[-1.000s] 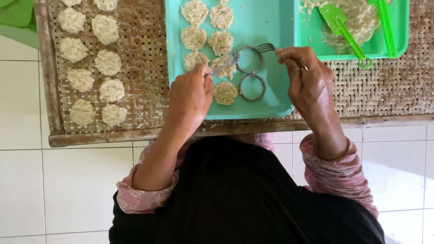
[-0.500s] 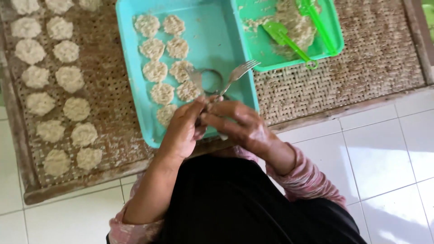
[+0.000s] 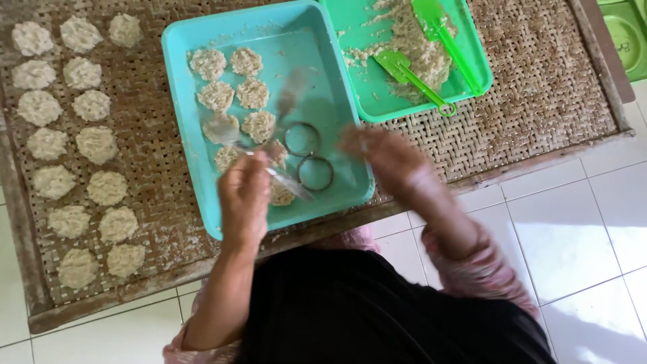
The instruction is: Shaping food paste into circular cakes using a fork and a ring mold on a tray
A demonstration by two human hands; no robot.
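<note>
Holding one fork point(image 3: 283, 180) in left hand point(image 3: 244, 195), two metal rings point(image 3: 308, 156), two green spatulas point(image 3: 431, 50)

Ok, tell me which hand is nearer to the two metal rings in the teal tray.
Right, by a little. The right hand is blurred just beside the metal rings, over the teal tray edge. The left hand sits lower left of them, holding a utensil.

left hand point(image 3: 244, 195): over near edge of turquoise tray point(image 3: 195, 175), fingers curled shut, knuckles up, forearm bare | right hand point(image 3: 384, 154): just past the tray's right edge, motion-blurred, grip unreadable, wrist bent, pink patterned sleeve on forearm
</note>
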